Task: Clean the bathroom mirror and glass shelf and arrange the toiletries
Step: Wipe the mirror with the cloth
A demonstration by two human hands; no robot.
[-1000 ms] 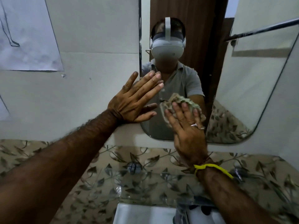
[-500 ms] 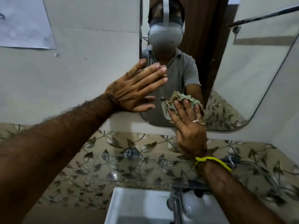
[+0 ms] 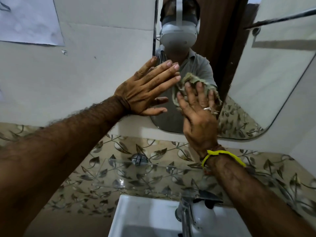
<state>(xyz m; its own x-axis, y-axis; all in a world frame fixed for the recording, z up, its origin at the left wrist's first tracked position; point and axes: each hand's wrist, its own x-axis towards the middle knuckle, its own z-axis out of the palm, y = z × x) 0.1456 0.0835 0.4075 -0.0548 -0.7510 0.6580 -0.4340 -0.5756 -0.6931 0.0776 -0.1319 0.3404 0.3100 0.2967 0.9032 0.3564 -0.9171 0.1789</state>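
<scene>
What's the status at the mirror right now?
Left hand flat, braced at mirror edge. Right hand pressing cloth on glass. Nothing in the way.

No legible text, brand, number or sign appeared anywhere in the head view. The sheet of paper (image 3: 29, 19) taped to the wall carried only faint grey marks, too blurred to read. The white headset (image 3: 178, 34) reflected in the mirror (image 3: 273, 79) showed no readable logo.
</scene>
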